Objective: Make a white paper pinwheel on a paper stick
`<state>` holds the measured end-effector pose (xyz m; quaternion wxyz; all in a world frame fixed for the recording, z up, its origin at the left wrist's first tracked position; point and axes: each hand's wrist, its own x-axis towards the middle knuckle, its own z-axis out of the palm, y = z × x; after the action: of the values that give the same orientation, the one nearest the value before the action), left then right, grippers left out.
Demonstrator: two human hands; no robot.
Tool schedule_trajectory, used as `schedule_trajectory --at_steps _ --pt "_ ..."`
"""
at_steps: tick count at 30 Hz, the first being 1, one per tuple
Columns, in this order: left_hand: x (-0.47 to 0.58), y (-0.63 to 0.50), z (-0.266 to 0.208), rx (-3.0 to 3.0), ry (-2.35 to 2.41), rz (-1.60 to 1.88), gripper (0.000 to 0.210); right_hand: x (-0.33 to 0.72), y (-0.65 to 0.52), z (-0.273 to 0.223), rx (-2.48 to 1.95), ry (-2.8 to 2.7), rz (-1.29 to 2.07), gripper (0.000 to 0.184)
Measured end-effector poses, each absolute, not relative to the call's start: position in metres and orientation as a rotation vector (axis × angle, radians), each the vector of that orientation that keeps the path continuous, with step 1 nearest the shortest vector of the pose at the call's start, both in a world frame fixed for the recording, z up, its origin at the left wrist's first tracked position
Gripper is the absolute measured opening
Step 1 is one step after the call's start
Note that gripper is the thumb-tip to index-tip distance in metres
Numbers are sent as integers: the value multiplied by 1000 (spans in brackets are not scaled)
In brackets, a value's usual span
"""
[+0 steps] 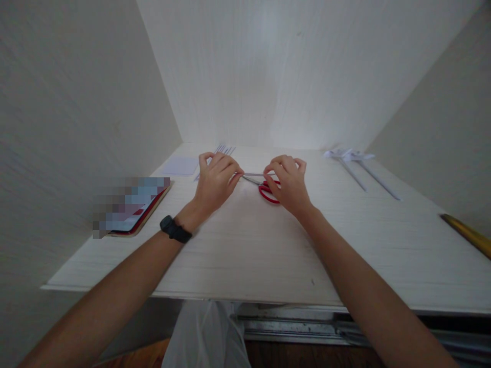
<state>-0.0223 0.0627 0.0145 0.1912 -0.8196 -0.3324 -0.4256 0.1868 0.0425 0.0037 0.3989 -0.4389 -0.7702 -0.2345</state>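
Observation:
A thin pale strip (253,174) stretches level between my two hands, just above the table. The fingertips of my left hand (218,176) pinch one end, and those of my right hand (287,179) pinch the other. Scissors (264,194) with red handles lie right behind and below the strip, the blades pointing left; my right hand covers part of the handles. Several thin strips (226,149) lie beyond my left hand, partly hidden by it. Beside them is a pale lilac square of paper (178,166).
At the left a device with a lit, blurred-out screen (140,207) leans near the side wall. Two white paper pinwheels (360,168) on sticks lie at the far right. A yellow object (468,235) rests by the right wall. Walls enclose the white tabletop (245,255) on three sides.

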Motion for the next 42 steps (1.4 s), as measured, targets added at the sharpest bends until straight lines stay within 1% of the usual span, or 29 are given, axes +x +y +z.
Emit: schedule_trajectory --at_steps 5,9,13,19,23,27,31,37,42 --pt "-26 65 19 -2306 -1028 -1321 12 199 45 5 -1162 -1885 -568 7" --pt "-25 70 19 -2313 -1184 -1518 7 206 46 4 -1182 -1812 -523 6" --pt "-19 73 15 -2427 -1299 -1742 8 199 50 -2 -1157 -1791 -426 4" --pt "-11 73 11 -2606 -1402 -2003 14 189 62 -18 -1095 -1737 -194 17" --pt "-8 74 8 -2678 -1443 -2091 20 184 64 -24 -1005 -1767 -49 25" --pt "-7 75 6 -2727 -1432 -2055 17 181 62 -24 -971 -1735 10 31" --pt "-7 72 6 -2703 -1398 -1920 12 180 60 -22 -985 -1692 36 31" --pt "-7 69 1 -2670 -1353 -1593 28 179 57 -22 -1006 -1674 71 31" --pt "-6 71 -5 -2695 -1371 -1434 44 178 58 -24 -1020 -1671 81 30"
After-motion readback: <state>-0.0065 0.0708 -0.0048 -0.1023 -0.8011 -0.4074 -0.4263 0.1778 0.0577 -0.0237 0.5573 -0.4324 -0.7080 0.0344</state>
